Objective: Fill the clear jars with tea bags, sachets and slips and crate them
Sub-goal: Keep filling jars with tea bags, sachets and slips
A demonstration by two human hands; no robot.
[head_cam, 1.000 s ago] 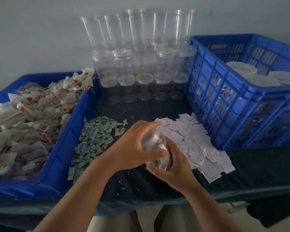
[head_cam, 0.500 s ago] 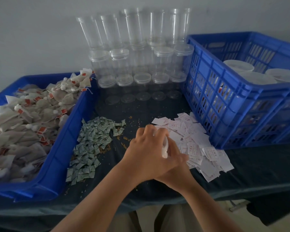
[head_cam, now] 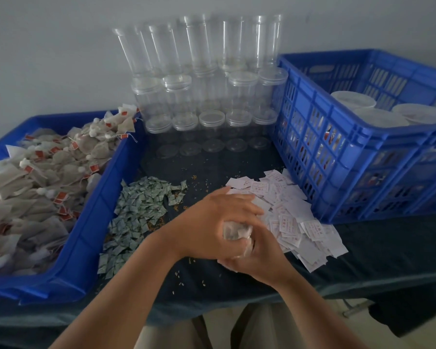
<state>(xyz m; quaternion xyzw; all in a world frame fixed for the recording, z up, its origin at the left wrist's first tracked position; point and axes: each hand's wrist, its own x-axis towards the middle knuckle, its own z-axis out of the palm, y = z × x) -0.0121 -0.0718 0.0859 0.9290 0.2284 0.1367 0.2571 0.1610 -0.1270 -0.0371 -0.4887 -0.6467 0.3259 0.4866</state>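
Observation:
A clear jar point(head_cam: 235, 234) stuffed with tea bags sits between my hands near the table's front middle. My left hand point(head_cam: 212, 222) curls over its top, and my right hand point(head_cam: 259, 258) grips it from below; most of the jar is hidden. A blue tray point(head_cam: 91, 222) of tea bags point(head_cam: 35, 187) lies at the left. Green sachets point(head_cam: 136, 215) are heaped beside it, and white slips point(head_cam: 295, 215) are spread on the right. Empty clear jars point(head_cam: 202, 96) are stacked at the back. The blue crate point(head_cam: 350, 152) at the right holds lidded jars point(head_cam: 378, 117).
A dark cloth point(head_cam: 375, 248) covers the table, with loose grains scattered around the middle. A grey wall stands right behind the jar stack. The table's front edge runs just under my forearms.
My hands with the jar have sunk toward the table and turned; my left hand has closed over the jar's top, covering more of it.

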